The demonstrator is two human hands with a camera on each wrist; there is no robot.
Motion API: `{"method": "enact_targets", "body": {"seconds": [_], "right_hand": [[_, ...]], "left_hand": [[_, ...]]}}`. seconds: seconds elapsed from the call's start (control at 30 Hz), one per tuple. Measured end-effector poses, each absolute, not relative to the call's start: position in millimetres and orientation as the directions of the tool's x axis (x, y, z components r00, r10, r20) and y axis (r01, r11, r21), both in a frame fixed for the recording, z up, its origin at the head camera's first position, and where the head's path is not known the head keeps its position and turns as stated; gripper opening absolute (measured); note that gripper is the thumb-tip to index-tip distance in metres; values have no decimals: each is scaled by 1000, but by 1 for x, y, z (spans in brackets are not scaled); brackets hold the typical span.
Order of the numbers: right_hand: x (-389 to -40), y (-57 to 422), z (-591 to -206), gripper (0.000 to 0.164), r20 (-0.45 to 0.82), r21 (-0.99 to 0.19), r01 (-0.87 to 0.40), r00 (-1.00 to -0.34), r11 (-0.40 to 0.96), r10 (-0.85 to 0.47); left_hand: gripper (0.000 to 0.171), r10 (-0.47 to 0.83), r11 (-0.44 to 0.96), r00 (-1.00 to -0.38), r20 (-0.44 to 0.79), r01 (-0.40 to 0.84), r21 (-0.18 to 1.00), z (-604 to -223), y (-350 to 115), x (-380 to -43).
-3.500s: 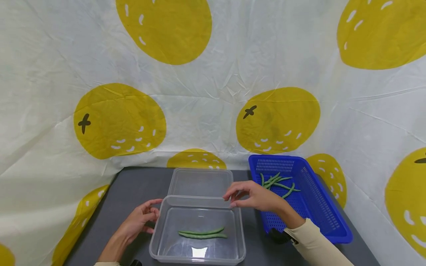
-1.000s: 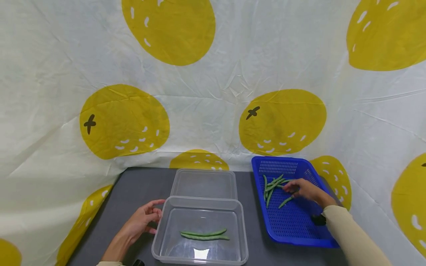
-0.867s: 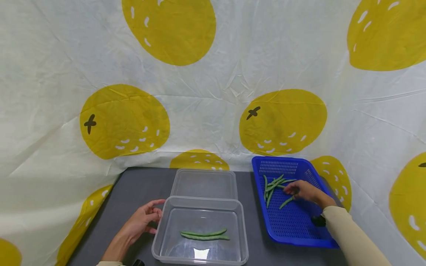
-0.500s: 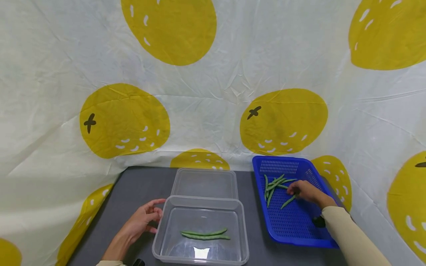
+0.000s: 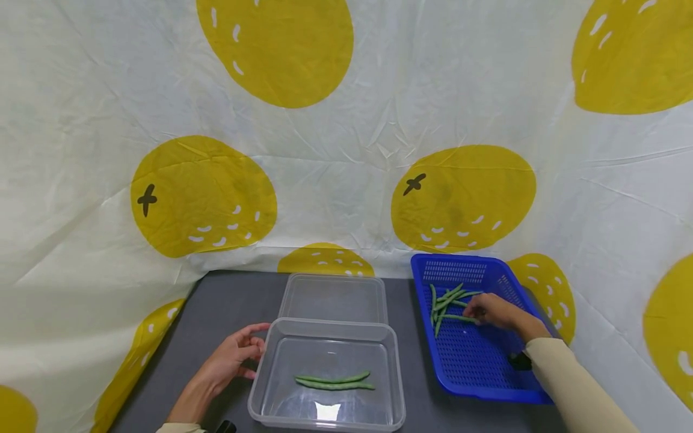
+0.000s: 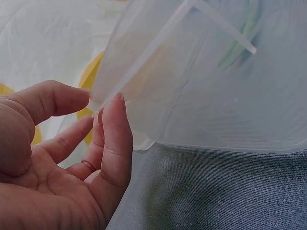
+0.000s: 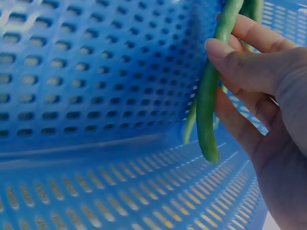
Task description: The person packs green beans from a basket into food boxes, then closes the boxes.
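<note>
My right hand [image 5: 495, 311] is low inside the blue basket [image 5: 489, 391]. It pinches a green bean [image 7: 209, 100] between thumb and fingers; in the head view this bean points left toward the pile. Several more green beans [image 5: 446, 297] lie in the basket's left part. My left hand [image 5: 230, 358] is beside the left wall of a clear plastic container [image 5: 327, 424], its fingers loosely bent, with fingertips right at the wall in the left wrist view. Two green beans [image 5: 332, 382] lie side by side on the container's floor.
A clear flat lid [image 5: 332, 297] lies behind the container on the dark table [image 5: 227, 300]. The basket stands to the container's right, with a strip of table between them. A white cloth with yellow fruit prints [image 5: 335, 180] hangs behind and at both sides.
My right hand has gone from over the container's right rim into the basket. Lately the green bean at its fingers has swung from slanting frontward to pointing left. The left hand stays put.
</note>
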State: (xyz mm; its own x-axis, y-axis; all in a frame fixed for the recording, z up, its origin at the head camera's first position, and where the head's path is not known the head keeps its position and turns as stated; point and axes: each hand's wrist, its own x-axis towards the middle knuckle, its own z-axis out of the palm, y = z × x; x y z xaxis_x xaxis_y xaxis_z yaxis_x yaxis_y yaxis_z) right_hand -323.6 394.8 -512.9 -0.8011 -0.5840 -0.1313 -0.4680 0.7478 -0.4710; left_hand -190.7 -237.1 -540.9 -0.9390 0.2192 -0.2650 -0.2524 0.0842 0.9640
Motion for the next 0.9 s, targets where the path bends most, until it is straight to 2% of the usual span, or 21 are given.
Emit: {"method": "enact_targets", "body": {"seconds": [0.2,0.6,0.9], "right_hand": [[-321,393,-505,21,-114,-454,-483,-802,748,-587],[-306,377,-478,22,-61,-632,-421,-810,651,-583],[-291,348,-455,20,19,-683,-482,-763,549,-646]], "left_hand": [[65,219,81,-939,-265,-253,964,-543,-237,-191],[64,222,82,-940,-258,-245,966,-543,-238,-191],[63,215,83,-942,-257,-245,966,-545,-237,-191]]}}
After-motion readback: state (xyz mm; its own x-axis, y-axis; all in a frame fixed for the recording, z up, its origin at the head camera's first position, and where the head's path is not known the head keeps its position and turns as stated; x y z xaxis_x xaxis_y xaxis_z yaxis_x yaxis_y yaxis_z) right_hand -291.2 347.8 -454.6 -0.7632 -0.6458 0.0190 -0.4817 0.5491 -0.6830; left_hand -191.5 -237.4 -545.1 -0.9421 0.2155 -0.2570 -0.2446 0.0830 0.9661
